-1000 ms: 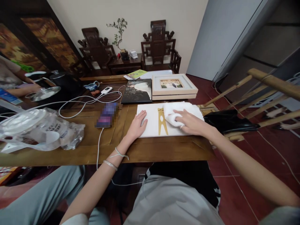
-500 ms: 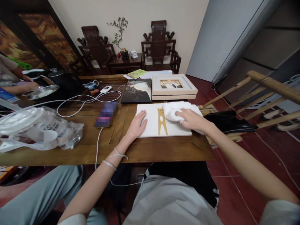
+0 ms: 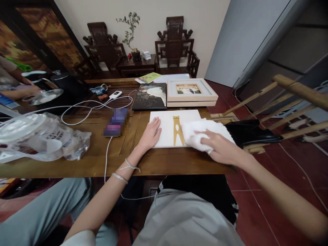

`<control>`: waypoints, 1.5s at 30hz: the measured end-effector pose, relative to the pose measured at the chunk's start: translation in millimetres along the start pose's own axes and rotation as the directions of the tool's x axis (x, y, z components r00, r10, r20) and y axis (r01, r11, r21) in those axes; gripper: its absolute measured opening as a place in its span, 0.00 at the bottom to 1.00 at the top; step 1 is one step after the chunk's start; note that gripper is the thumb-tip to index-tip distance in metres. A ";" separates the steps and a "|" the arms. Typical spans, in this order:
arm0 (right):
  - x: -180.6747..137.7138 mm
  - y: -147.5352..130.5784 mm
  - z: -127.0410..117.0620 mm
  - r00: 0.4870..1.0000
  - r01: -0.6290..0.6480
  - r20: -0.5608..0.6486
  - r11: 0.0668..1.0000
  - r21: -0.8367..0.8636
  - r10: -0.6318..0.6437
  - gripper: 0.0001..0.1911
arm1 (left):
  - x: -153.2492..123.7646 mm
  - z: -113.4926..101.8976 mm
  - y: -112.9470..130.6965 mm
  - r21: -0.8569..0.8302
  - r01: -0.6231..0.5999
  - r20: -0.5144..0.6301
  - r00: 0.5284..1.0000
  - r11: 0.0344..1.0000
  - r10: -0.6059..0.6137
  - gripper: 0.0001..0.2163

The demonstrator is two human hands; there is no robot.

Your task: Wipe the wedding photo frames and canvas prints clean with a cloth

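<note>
Now right hand grips white cloth on white board; left hand flat, fingers spread.

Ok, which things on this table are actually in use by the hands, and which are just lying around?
In use:
white board, held flat by the left hand
gold stand on its surface
white cloth, pressed down by the right hand

Lying about:
framed photo
dark photo print
phone
white cables
plastic bag

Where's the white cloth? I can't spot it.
Head view, right of centre: the white cloth lies under the right hand, on the white board's right part.
</note>
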State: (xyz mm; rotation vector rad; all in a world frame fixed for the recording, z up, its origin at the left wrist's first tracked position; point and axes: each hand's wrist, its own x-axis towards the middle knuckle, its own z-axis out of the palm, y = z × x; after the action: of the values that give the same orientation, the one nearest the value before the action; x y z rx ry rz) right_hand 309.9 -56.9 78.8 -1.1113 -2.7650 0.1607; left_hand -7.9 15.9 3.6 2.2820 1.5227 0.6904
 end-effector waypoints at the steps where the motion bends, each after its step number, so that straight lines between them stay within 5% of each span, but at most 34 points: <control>1: -12.2 -7.2 -0.9 0.999 0.036 -0.002 0.999 0.034 -0.036 0.17 | 0.1 0.3 -0.1 0.006 -0.001 0.002 1.000 1.000 0.001 0.26; 4: -33.5 -20.0 -5.6 0.996 0.080 0.025 0.992 0.100 -0.083 0.20 | 0.1 0.6 0.0 0.020 0.001 0.007 1.000 1.000 -0.001 0.25; 7: -27.7 -14.6 -8.8 0.997 -0.037 0.078 0.995 0.094 0.030 0.17 | -0.1 0.7 0.0 0.026 -0.004 -0.001 1.000 1.000 0.004 0.25; 11: 18.3 14.9 -5.5 0.963 -0.270 0.024 0.958 0.093 0.269 0.18 | -0.2 0.8 -0.5 0.024 -0.007 -0.005 1.000 1.000 0.007 0.25; 16: 103.1 28.5 -0.4 0.899 -0.375 -0.147 0.898 0.229 0.412 0.20 | 0.2 1.7 -3.0 0.014 -0.007 -0.007 1.000 1.000 0.008 0.25; 19: 136.2 9.2 6.3 0.928 -0.331 -0.103 0.921 0.206 0.357 0.22 | 0.2 2.5 -5.4 0.001 -0.014 -0.022 1.000 1.000 0.014 0.24; 22: 137.4 -18.6 17.9 0.965 -0.250 -0.047 0.958 0.137 0.258 0.23 | -0.2 2.3 -6.2 -0.010 -0.016 -0.018 1.000 1.000 0.016 0.24; 32: 36.4 -82.4 21.5 0.994 0.026 0.096 0.985 0.173 -0.043 0.25 | -0.2 0.2 -1.5 0.016 -0.010 -0.006 1.000 1.000 0.010 0.25; 36: 47.7 -73.1 21.9 0.997 -0.004 0.078 0.988 0.152 -0.008 0.25 | -0.5 -0.4 -0.7 0.018 -0.006 0.005 1.000 1.000 0.006 0.25; 45: 139.6 -13.6 16.1 0.984 -0.176 -0.022 0.983 0.047 0.177 0.23 | -0.1 0.9 -4.3 0.004 -0.013 -0.007 1.000 1.000 0.013 0.25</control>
State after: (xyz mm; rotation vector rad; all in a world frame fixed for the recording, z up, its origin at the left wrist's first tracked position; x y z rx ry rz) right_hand 198.4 29.6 79.8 -1.3369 -2.6245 0.2264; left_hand -10.8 17.5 0.7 2.2971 1.5147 0.7002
